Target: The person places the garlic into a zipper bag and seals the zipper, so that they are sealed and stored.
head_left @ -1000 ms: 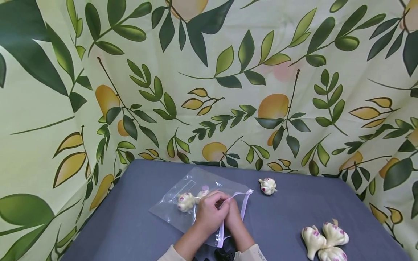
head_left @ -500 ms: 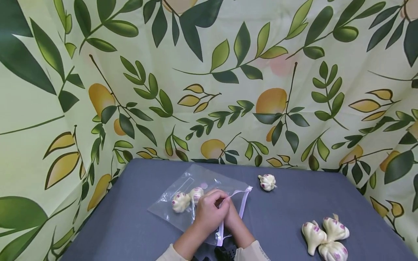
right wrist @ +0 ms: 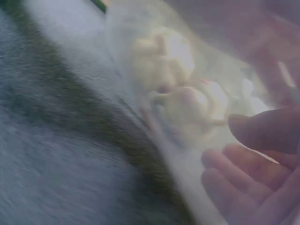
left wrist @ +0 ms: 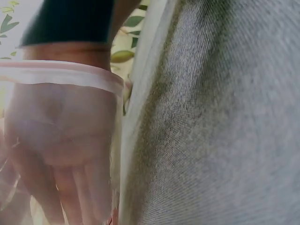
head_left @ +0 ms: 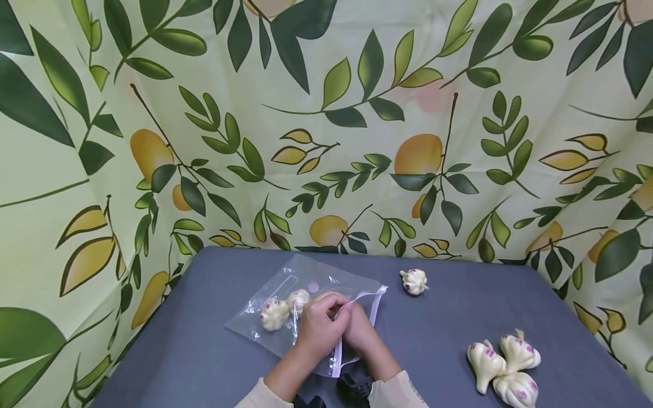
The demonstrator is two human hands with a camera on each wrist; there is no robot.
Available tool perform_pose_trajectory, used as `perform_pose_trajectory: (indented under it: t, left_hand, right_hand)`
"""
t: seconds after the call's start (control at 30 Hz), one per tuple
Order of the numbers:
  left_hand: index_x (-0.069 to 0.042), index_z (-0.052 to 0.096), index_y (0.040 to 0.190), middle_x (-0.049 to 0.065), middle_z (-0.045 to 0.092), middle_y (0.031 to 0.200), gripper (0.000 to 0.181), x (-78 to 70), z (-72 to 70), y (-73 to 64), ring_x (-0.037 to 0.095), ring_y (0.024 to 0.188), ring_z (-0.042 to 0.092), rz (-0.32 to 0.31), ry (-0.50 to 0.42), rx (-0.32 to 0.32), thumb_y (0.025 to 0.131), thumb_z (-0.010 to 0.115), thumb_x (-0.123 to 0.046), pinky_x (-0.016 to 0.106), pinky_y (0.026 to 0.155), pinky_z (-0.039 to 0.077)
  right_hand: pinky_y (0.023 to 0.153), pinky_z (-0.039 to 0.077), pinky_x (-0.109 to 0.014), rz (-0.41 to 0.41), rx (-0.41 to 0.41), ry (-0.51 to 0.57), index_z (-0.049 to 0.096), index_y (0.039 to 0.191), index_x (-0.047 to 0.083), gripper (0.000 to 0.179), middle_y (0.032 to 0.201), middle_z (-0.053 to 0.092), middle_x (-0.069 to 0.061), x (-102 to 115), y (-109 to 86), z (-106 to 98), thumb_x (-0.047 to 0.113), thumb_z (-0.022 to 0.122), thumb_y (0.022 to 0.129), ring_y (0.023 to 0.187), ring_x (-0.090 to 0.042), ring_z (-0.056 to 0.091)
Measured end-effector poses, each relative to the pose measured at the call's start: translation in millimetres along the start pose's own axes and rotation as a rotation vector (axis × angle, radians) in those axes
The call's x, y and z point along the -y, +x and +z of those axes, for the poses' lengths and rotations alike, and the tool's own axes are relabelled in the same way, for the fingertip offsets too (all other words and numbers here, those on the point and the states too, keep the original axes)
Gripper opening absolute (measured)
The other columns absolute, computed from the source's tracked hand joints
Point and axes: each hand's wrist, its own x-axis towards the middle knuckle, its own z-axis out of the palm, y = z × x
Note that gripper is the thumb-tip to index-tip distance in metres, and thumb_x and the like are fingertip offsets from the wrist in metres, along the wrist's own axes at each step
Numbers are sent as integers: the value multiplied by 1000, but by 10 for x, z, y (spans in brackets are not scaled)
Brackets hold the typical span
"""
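Note:
A clear zip bag (head_left: 265, 340) with a pale purple zip strip lies slanted on the table, its mouth to the right. Two white garlic bulbs with purple marks, a left one (head_left: 274, 314) and a right one (head_left: 298, 300), lie together inside it. My left hand (head_left: 318, 323) pinches the rim of the bag's mouth. Reaching in through that mouth is my right hand (head_left: 359, 328), partly hidden behind the left one. The left wrist view shows it through the film, fingers extended. In the right wrist view its fingers (right wrist: 234, 180) are relaxed, just short of the bulbs.
A single garlic bulb (head_left: 414, 281) sits beyond the bag's right corner. Several more bulbs (head_left: 505, 362) lie clustered at the right front. Black wrist gear (head_left: 354, 388) shows by the sleeves. Leaf-patterned cloth (head_left: 326, 170) hangs behind the grey table (head_left: 204, 317).
Both garlic bulbs in the bag have shifted left, away from my hands, and the right one shows more fully. My hands keep their places at the bag's mouth. The head view has turned slightly.

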Motion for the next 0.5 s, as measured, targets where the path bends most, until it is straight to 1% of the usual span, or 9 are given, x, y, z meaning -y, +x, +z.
perform_pose_trajectory:
  t: [0.07, 0.2, 0.27, 0.4, 0.47, 0.5]
  left_hand:
    - [-13, 74, 82, -4, 73, 83, 11, 19, -7, -5, 5, 73, 64, -8, -6, -4, 78, 72, -3, 17, 65, 52]
    - [-14, 74, 81, -5, 73, 84, 12, 37, -17, -3, 5, 72, 63, -13, -9, -12, 79, 72, -2, 23, 64, 54]
    - [-13, 73, 80, -2, 73, 83, 11, 39, -23, 4, 5, 73, 63, -8, -7, -12, 80, 72, -2, 27, 63, 54]
    - [-12, 72, 79, -2, 72, 81, 9, 33, -30, 11, 6, 73, 64, -2, 6, -6, 80, 73, -3, 30, 63, 55]
    - [-12, 72, 79, -4, 71, 80, 10, 28, -30, 12, 7, 73, 64, 0, 15, -2, 78, 74, -3, 31, 63, 55]
    - [-12, 72, 79, -5, 70, 80, 10, 27, -29, 11, 7, 72, 64, 2, 20, -1, 78, 74, -3, 31, 63, 55]
  right_hand:
    - [70, 48, -23, -5, 32, -20, 68, 88, -5, 15, 82, 68, -11, 6, 32, -64, -4, 54, 85, 73, -6, 56]
    - [73, 50, -23, 7, 138, -52, 71, 96, -2, 17, 91, 72, -12, 48, 96, -262, 1, 57, 87, 78, -9, 59]
    - [75, 51, -23, 3, 189, -85, 72, 102, 0, 18, 97, 73, -10, 69, 108, -386, 7, 61, 89, 83, -9, 61]
    - [76, 52, -24, -3, 287, -172, 75, 103, 7, 21, 98, 74, -4, 111, 89, -637, 22, 64, 92, 86, -8, 63]
    - [74, 52, -25, 3, 340, -174, 75, 104, 10, 22, 97, 73, -3, 125, 73, -752, 26, 64, 93, 84, -10, 63]
    - [71, 52, -26, 13, 352, -160, 74, 104, 9, 22, 95, 73, -5, 135, 65, -808, 26, 64, 94, 82, -12, 64]
